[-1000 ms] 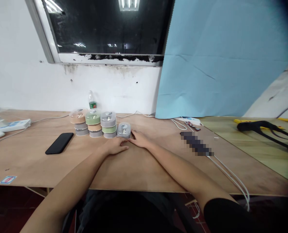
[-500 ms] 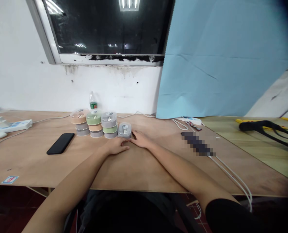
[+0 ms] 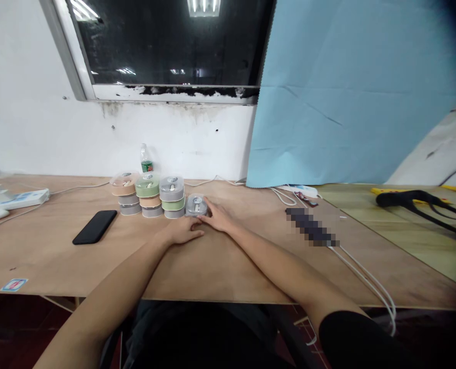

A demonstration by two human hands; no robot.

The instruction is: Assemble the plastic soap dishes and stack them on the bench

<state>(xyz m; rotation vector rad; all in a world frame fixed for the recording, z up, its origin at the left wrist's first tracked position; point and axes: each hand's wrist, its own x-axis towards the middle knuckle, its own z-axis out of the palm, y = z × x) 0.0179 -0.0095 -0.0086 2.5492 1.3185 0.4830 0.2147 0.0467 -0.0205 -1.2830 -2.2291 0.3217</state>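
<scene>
A single grey round-cornered container (image 3: 196,205) with a clear lid sits on the table at the right end of a row. My right hand (image 3: 217,217) is curved round its right side, fingers along the far right edge and thumb at the front corner. At its front left lies my left hand (image 3: 182,230), thumb spread away from the fingers, whose tips are by the container's near edge. Left of it stand three stacks of similar containers: one topped in grey (image 3: 171,189), one in green (image 3: 147,185) and one in peach (image 3: 125,184).
A black phone (image 3: 95,227) lies left of my arms. Power strips (image 3: 24,199) with cables rest at the far left and back right. A bottle (image 3: 146,159) stands behind the stacks. Right of my arm is a pixelated dark object (image 3: 310,227); black straps (image 3: 416,200) lie beyond.
My right hand has moved left and closed in on the grey container's right side. The left hand and the stacks have stayed put.
</scene>
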